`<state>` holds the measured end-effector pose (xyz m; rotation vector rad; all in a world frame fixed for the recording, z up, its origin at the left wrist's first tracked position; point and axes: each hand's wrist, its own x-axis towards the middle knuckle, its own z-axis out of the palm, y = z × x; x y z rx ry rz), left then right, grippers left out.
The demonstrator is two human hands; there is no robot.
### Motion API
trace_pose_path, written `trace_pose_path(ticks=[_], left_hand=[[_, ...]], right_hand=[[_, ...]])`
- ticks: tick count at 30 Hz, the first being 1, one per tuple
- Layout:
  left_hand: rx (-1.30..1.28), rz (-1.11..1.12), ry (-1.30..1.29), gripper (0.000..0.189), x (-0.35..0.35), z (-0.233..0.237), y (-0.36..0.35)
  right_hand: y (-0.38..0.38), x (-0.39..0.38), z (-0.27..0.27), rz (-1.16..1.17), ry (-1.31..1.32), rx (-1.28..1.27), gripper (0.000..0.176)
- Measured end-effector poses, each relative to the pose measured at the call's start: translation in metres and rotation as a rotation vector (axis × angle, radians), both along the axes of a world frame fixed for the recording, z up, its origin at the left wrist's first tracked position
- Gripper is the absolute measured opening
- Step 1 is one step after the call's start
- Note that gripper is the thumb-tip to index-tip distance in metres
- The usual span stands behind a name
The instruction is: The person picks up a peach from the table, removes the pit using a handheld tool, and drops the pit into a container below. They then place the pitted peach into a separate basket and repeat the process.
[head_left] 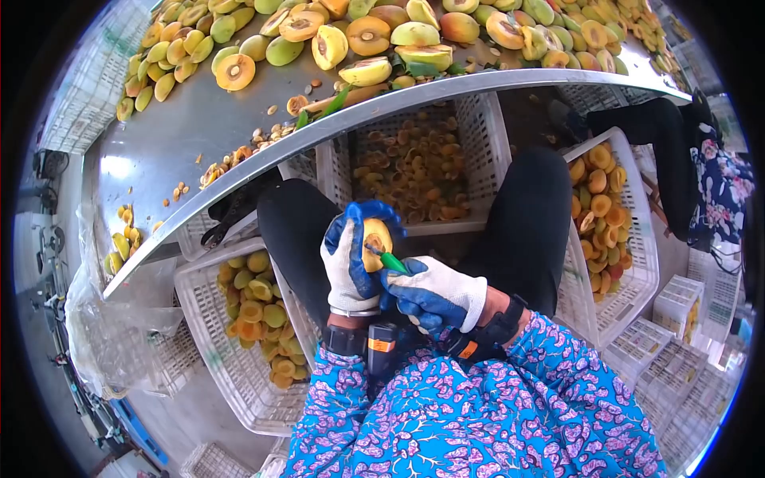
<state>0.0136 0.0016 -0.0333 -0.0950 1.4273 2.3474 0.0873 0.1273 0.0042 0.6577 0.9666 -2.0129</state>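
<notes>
In a white and blue work glove, my left hand [351, 263] is closed around an apricot half [377, 239], cut face turned up. My right hand [437, 293], gloved the same way, grips a small tool with a green handle [393, 264]. Its thin metal tip meets the middle of the cut face; the tip's exact shape is too small to make out. Both hands are held together above my lap, just short of the metal table [179, 147].
Many whole and halved apricots [369, 36] cover the table's far part, with loose pits [271, 135] near its edge. A crate of fruit scraps [414, 163] sits under it. Crates of apricot halves stand at left [231, 382] and right [641, 239]. Another person's leg [677, 159] is at right.
</notes>
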Motion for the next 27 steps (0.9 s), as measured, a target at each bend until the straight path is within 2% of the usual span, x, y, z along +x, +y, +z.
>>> trace_pose_path(ticks=[3, 7, 8, 11, 14, 17, 18, 21, 23, 24, 27], left_hand=[[0.117, -0.352, -0.223, 0.032, -0.01, -0.008, -0.016], [0.297, -0.484, -0.274, 0.03, -0.018, 0.004, -0.01], [0.281, -0.451, -0.295, 0.033, -0.017, 0.003, -0.011], [0.186, -0.592, -0.289, 0.034, -0.023, 0.003, -0.01], [0.116, -0.621, -0.211, 0.036, -0.022, -0.002, -0.012], [0.145, -0.425, -0.289, 0.038, -0.018, -0.002, -0.004], [0.161, -0.225, -0.221, 0.04, -0.01, -0.001, 0.005], [0.161, -0.18, -0.137, 0.041, 0.001, 0.015, 0.009], [0.146, -0.285, -0.192, 0.039, -0.004, 0.011, -0.001], [0.116, -0.32, -0.202, 0.038, -0.005, 0.012, -0.004], [0.098, -0.447, -0.234, 0.035, -0.011, 0.012, -0.007]], right_hand=[[0.0, 0.005, 0.005, 0.16, 0.062, 0.182, 0.031], [0.022, 0.007, 0.01, 0.094, -0.05, -0.247, 0.029], [0.023, 0.009, 0.007, 0.062, -0.053, -0.32, 0.029], [0.022, 0.015, -0.004, -0.013, -0.14, -0.544, 0.028], [0.019, 0.014, -0.004, 0.086, -0.041, -0.263, 0.03], [0.022, 0.013, -0.009, 0.014, -0.116, -0.42, 0.03], [0.022, 0.013, -0.009, -0.011, -0.113, -0.447, 0.03], [0.021, 0.013, -0.007, -0.084, -0.065, -0.593, 0.03], [0.015, 0.016, -0.001, -0.069, -0.08, -0.574, 0.03], [0.012, 0.014, 0.003, -0.031, -0.096, -0.409, 0.03], [0.02, 0.012, 0.002, 0.073, -0.057, -0.339, 0.031]])
